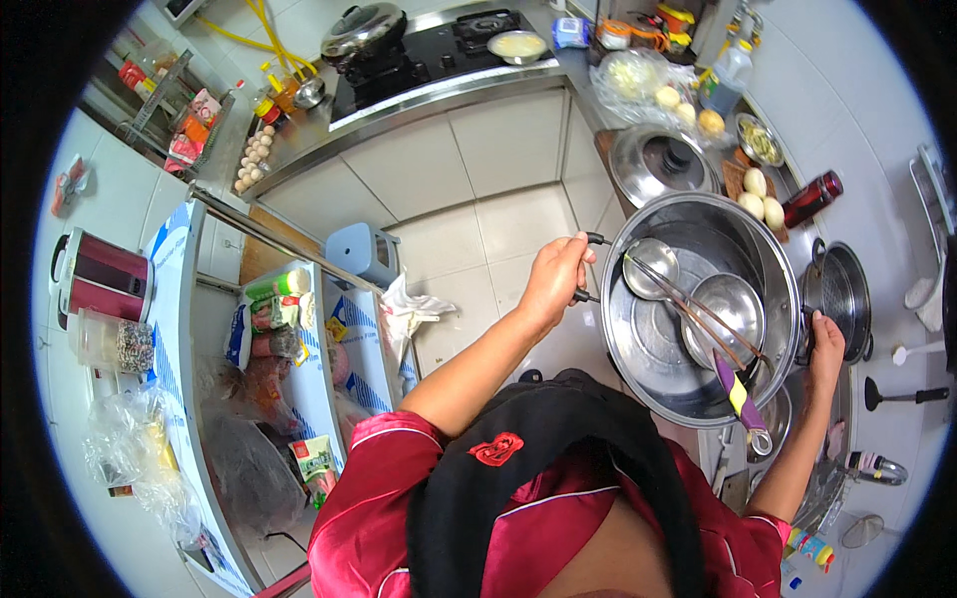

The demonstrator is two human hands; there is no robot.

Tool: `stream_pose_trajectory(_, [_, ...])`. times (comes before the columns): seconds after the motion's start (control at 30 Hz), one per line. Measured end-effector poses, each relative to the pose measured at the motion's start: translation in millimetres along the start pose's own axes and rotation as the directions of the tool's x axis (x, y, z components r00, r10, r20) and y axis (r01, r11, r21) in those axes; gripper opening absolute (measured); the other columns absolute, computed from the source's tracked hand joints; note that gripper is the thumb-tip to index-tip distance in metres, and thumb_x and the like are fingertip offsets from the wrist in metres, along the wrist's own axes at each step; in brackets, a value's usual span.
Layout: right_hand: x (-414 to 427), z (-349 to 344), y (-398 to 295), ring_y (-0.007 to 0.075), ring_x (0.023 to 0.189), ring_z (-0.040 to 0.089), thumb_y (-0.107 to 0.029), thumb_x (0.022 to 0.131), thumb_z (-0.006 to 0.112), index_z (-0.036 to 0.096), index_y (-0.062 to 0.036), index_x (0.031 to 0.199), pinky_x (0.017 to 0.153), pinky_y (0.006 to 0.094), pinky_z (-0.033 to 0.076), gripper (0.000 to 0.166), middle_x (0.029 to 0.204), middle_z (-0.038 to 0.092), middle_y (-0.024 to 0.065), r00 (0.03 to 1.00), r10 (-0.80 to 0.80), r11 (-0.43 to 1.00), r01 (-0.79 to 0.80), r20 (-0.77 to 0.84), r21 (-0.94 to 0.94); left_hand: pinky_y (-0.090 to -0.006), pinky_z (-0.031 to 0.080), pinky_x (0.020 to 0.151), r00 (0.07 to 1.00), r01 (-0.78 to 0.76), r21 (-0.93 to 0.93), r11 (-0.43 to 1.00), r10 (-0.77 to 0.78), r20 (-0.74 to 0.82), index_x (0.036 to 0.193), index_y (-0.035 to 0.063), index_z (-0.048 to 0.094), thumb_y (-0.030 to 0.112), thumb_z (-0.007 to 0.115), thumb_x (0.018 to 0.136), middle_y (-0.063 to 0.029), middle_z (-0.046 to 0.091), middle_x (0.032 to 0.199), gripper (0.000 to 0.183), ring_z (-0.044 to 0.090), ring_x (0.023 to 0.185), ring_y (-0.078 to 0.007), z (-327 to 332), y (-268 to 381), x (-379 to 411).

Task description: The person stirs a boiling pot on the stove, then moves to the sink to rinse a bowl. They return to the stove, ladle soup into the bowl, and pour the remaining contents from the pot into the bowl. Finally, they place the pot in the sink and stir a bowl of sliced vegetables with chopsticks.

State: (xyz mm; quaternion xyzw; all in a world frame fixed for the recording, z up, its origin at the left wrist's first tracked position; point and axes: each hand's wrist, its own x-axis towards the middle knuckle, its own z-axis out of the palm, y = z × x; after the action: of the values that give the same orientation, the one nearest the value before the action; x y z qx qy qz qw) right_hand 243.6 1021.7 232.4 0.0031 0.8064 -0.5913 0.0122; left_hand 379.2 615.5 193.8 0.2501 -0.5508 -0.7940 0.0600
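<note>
A large stainless steel pot (635, 359) is held between my hands, its open top facing me. My left hand (557, 276) is closed around its black-ended side handle, and my right hand (826, 340) grips the handle on the opposite side. Inside the pot are a steel ladle (651, 269), a steel bowl-shaped vessel (724, 318), a pair of chopsticks (691, 306) and a purple and yellow handled utensil (736, 392), whose handle end reaches over the rim. Just beyond the pot lies a steel lid with a black knob (662, 166).
A steamer pot (841, 299) stands right of my right hand. Peeled vegetables (754, 196) and a dark red bottle (815, 198) are behind the pot. A gas stove (434, 63) holds a lidded pan (364, 34). Shelving (176, 314) stands left, a blue stool (362, 253) on the floor.
</note>
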Motion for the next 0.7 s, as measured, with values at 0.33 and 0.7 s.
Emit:
stream_pose_trajectory(0.33, [98.7, 188.6, -97.9, 0.0072, 0.063, 0.050, -0.011, 0.084, 0.051, 0.058, 0.0051, 0.102, 0.056, 0.0186, 0.039, 0.025, 0.083, 0.060, 0.0044, 0.971, -0.128, 0.926, 0.045, 0.200, 0.374, -0.0243, 0.023, 0.029, 0.971, -0.139, -0.012, 0.990, 0.133, -0.199, 0.073, 0.0041, 0.054, 0.033, 0.045, 0.089, 0.0005, 0.039, 0.048, 0.034, 0.033, 0.035, -0.0103, -122.5, 120.9, 93.8])
stream_pose_trajectory(0.7, [289.1, 414.7, -180.6, 0.0057, 0.042, 0.040, -0.011, 0.084, 0.052, 0.056, 0.0024, 0.103, 0.033, 0.0178, 0.026, 0.024, 0.066, 0.056, 0.0047, 0.920, -0.164, 0.850, -0.051, 0.356, 0.524, -0.0219, 0.018, 0.034, 0.932, -0.089, 0.018, 0.996, 0.090, -0.351, 0.065, 0.0133, 0.050, 0.037, 0.046, 0.087, 0.0061, 0.035, 0.047, 0.032, 0.032, 0.039, -0.0084, -224.6, 273.8, 295.9])
